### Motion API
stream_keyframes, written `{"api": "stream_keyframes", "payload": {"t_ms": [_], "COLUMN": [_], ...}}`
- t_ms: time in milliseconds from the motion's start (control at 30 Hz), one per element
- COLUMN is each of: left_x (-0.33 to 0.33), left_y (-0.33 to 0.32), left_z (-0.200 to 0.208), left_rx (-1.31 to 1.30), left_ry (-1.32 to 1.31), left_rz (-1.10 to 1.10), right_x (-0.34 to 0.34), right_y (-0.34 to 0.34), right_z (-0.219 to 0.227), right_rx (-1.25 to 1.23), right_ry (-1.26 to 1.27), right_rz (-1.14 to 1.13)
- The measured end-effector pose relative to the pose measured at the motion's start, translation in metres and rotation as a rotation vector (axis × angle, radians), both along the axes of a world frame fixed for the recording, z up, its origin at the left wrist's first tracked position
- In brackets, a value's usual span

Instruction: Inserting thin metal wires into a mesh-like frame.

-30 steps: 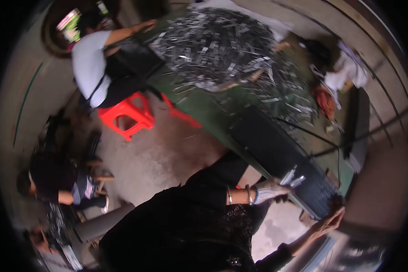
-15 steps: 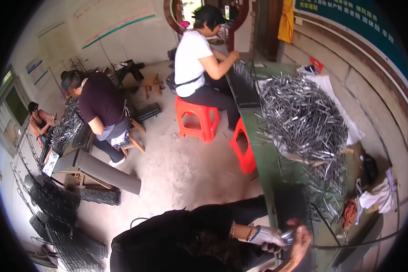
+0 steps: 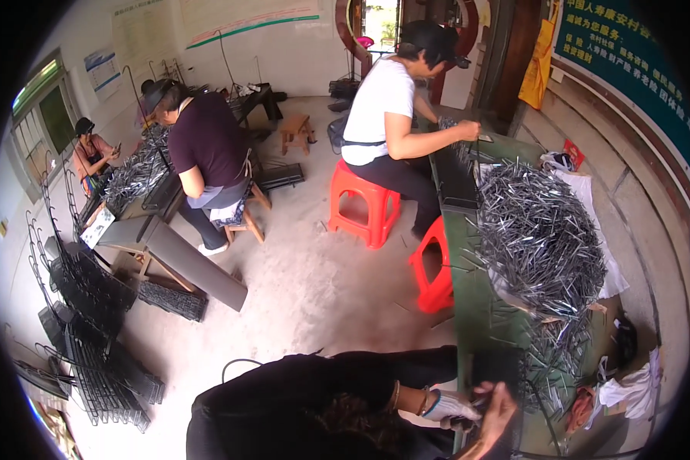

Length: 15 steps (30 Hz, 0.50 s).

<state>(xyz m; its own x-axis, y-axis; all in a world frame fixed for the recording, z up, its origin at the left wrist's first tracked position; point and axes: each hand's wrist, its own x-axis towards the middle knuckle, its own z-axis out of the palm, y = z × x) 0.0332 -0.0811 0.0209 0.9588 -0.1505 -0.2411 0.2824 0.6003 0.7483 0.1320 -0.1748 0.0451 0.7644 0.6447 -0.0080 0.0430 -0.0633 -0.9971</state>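
At the bottom right, my left hand (image 3: 445, 408) wears a pale glove with dark fingertips and has bracelets at the wrist. Its fingers are curled closed around dark metal strips, which barely show. My bare right hand (image 3: 500, 410) meets it there, fingers bent in a pinch; what they grip is too small and blurred to name. Both hands are over a black rack-like panel (image 3: 498, 366) on the edge of the green table (image 3: 468, 318). Beyond them, a large heap of thin metal strips (image 3: 540, 238) lies on white sheeting, with looser strips nearer me.
A person in white (image 3: 376, 107) sits on a red stool (image 3: 364, 211) at the same table. Another red stool (image 3: 435, 268) stands closer. On the left, a person in dark purple (image 3: 207, 149) works at another strip pile (image 3: 138, 176). Black wire racks (image 3: 100, 345) stand at lower left.
The view has shifted, so the room sits further right and lower. My hands stay together over the panel; the shiny strips seen between them are now mostly hidden. The person in white has raised a forearm.
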Motion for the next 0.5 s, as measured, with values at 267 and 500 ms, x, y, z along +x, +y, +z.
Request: {"api": "stream_keyframes", "payload": {"t_ms": [267, 500], "left_x": [-0.011, -0.005], "left_y": [0.013, 0.016], "left_z": [0.018, 0.006], "left_rx": [-0.01, -0.075], "left_ry": [0.088, 0.093], "left_rz": [-0.003, 0.214], "right_x": [-0.011, -0.013], "right_y": [0.017, -0.008], "right_z": [-0.001, -0.011], "right_rx": [0.17, -0.077], "right_ry": [0.128, -0.009], "right_rz": [-0.106, -0.163]}}
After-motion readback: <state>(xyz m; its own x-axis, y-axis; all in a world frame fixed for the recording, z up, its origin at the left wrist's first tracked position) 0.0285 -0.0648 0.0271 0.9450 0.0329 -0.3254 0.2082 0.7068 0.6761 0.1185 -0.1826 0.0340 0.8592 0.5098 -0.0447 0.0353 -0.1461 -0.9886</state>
